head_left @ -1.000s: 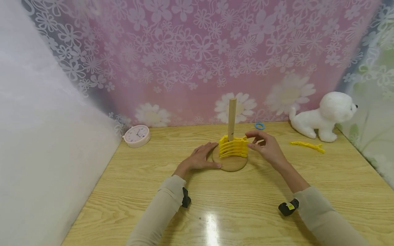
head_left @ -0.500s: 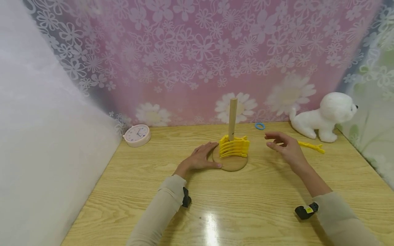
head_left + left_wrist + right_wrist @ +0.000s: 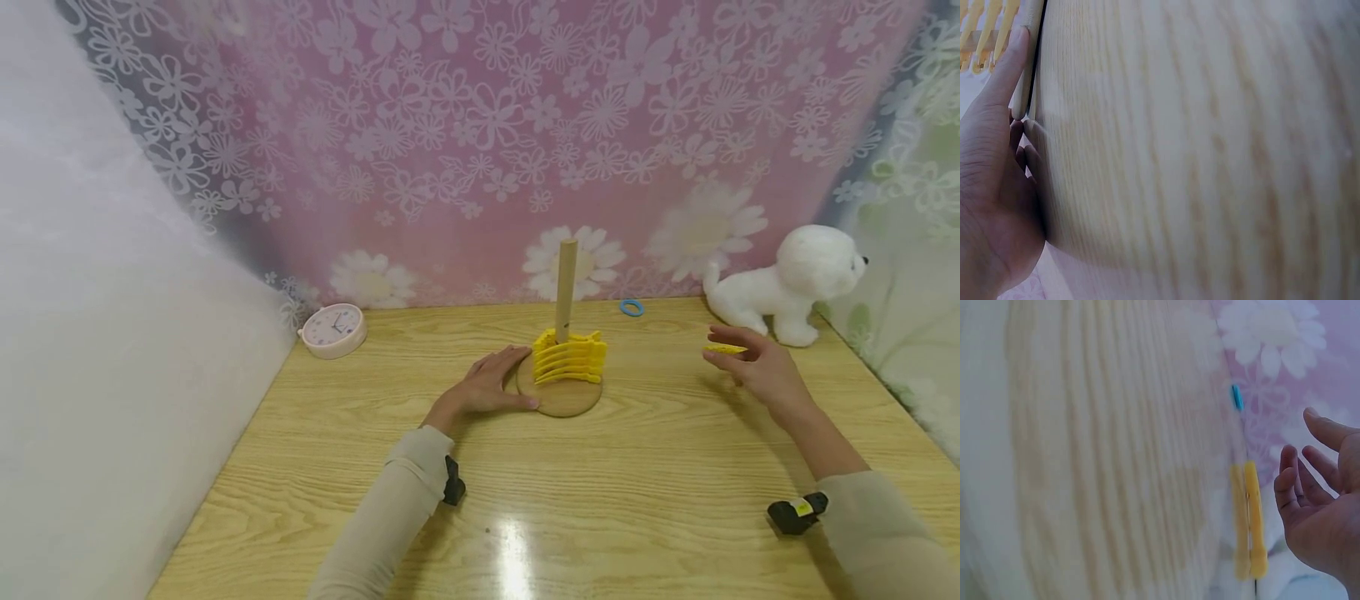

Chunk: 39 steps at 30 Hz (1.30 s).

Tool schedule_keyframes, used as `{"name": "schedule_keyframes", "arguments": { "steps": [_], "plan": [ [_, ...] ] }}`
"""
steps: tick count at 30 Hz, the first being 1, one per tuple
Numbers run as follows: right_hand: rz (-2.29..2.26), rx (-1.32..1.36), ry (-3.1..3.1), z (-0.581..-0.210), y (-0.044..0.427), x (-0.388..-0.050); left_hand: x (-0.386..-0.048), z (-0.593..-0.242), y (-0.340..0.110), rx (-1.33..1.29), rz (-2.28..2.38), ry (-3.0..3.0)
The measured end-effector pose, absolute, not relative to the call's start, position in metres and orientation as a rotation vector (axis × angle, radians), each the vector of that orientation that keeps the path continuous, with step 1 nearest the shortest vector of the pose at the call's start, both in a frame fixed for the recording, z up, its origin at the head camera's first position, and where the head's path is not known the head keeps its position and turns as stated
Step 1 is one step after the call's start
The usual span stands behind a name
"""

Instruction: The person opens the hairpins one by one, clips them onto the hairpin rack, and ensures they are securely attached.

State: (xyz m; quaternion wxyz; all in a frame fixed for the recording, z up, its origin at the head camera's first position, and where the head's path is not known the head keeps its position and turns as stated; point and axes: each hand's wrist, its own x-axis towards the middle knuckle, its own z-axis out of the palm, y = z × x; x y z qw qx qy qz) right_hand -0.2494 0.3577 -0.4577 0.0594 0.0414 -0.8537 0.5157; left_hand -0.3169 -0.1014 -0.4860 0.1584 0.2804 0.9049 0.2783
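My left hand [image 3: 487, 387] holds the left rim of a round wooden base [image 3: 564, 404], its thumb along the rim in the left wrist view. A wooden rod [image 3: 566, 287] stands upright on the base. Several curved yellow plastic pieces [image 3: 572, 360] are stacked around the rod's foot. To the right, my right hand [image 3: 765, 375] is over a loose yellow branch-like piece [image 3: 726, 349], mostly hidden behind the hand in the head view. In the right wrist view, this yellow piece [image 3: 1255, 519] lies on the table, apart from the loosely bent fingers [image 3: 1288, 478].
A blue ring [image 3: 632, 307] lies near the back edge of the wood-grain table [image 3: 600, 500]. A white plush dog [image 3: 798, 287] sits at the back right. At the back left lies a pink clock [image 3: 333, 331]. A flowered pink cloth [image 3: 465, 167] hangs behind.
My right hand has left the yellow stack and moved right, to the loose yellow piece. My left hand has stayed at the wooden base.
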Motion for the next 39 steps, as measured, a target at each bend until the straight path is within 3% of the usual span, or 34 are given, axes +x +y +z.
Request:
{"name": "schedule_keyframes", "arguments": {
  "steps": [8, 20, 39],
  "plan": [
    [1.709, -0.03, -2.536, -0.463, 0.393, -0.248, -0.316, -0.485, -0.102, 0.809, 0.789, 2.59],
    [1.26, -0.264, -2.743, -0.479, 0.436, -0.252, -0.316, -0.484, -0.102, 0.813, 0.799, 2.587],
    [1.352, -0.165, -2.79, -0.481, 0.44, -0.255, -0.319, -0.49, -0.102, 0.797, 0.793, 2.588]
  ]
}}
